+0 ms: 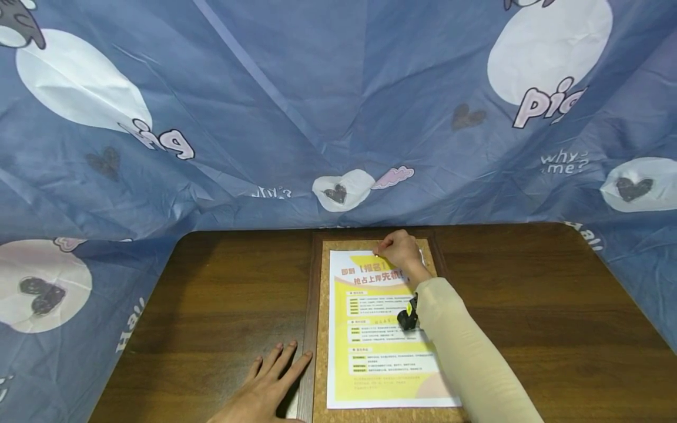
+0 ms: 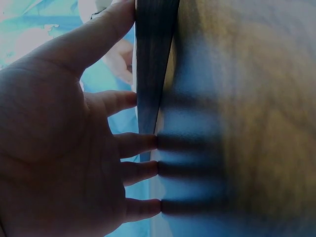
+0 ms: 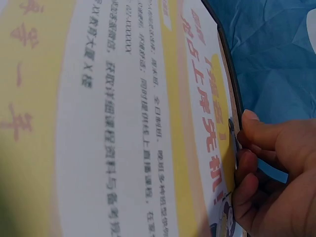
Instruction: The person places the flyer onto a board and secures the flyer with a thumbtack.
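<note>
A yellow and white printed poster [image 1: 381, 341] lies flat on a cork board [image 1: 391, 415] with a dark wooden frame [image 1: 307, 385]. My right hand [image 1: 400, 251] is at the poster's top edge, thumb and fingers pinching a small push pin [image 1: 376, 255], mostly hidden by the fingertips. The right wrist view shows the same right hand [image 3: 279, 170] close against the poster's upper edge. My left hand [image 1: 264, 385] lies beside the board's left side with fingers spread. In the left wrist view, its fingertips [image 2: 150, 141] touch the tabletop and the thumb meets the frame.
The brown wooden table [image 1: 238, 282] extends on both sides of the board. Behind its far edge hangs a blue patterned cloth [image 1: 296, 117]. A dark wrist camera [image 1: 407, 317] on my right wrist overlaps the poster in the head view.
</note>
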{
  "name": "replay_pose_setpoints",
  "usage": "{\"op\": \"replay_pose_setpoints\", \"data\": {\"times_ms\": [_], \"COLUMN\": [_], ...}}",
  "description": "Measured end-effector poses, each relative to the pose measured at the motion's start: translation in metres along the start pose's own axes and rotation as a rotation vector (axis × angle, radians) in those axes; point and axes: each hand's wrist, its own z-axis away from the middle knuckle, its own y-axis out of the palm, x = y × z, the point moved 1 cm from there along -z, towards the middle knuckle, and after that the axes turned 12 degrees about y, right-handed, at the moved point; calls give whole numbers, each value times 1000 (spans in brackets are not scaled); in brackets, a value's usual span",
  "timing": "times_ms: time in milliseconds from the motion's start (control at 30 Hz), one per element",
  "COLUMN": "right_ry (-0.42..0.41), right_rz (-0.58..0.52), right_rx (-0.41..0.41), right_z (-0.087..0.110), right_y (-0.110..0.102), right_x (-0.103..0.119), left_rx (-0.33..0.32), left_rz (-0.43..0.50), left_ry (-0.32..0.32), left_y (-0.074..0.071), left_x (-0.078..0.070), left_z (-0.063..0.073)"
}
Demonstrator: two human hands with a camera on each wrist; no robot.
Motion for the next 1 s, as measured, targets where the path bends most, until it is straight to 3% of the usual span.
{"op": "replay_pose_setpoints", "data": {"times_ms": [467, 1000], "right_ry": [-32, -212], "right_rz": [-47, 37], "right_rx": [42, -12], "right_z": [1, 21], "right_y": [-13, -52], "right_x": [0, -2], "left_rx": [25, 15], "left_rz": [1, -10], "left_ry": [-36, -30], "left_y": [-1, 0], "left_x": [-1, -2], "left_z": [-3, -3]}}
